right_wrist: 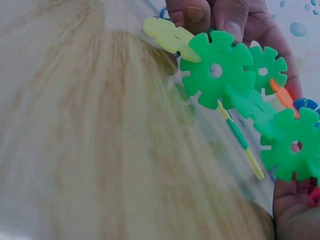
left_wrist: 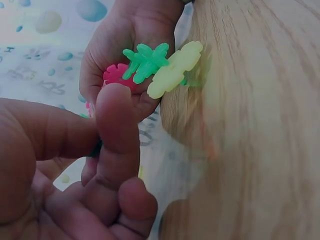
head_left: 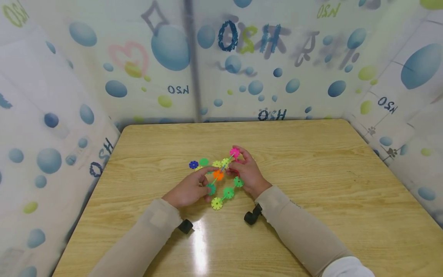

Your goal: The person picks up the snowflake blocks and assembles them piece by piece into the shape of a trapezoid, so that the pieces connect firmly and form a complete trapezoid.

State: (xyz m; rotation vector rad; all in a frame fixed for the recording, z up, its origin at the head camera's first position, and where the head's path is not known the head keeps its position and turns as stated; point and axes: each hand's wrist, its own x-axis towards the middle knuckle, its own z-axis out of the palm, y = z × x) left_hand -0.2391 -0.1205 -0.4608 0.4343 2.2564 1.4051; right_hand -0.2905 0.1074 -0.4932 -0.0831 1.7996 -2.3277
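Observation:
Between both hands is a chain of slotted plastic snowflake discs. In the head view, a pink disc (head_left: 234, 153) tops it, and an orange disc (head_left: 218, 175) sits in the middle. My left hand (head_left: 188, 189) pinches a teal disc (head_left: 210, 189) at one end, its index finger reaching to the orange disc. My right hand (head_left: 252, 176) holds the pink end, its fingers partly hiding a red disc (left_wrist: 118, 75). From there a branch of green discs (right_wrist: 217, 69) runs down to a yellow disc (head_left: 217, 203). Joints under the fingers are hidden.
Behind the left hand, a dark blue disc (head_left: 193, 164), a green disc (head_left: 204, 162) and yellow discs lie on the wooden table (head_left: 311, 165). Walls with blue and green dots (head_left: 256, 87) stand behind and at both sides.

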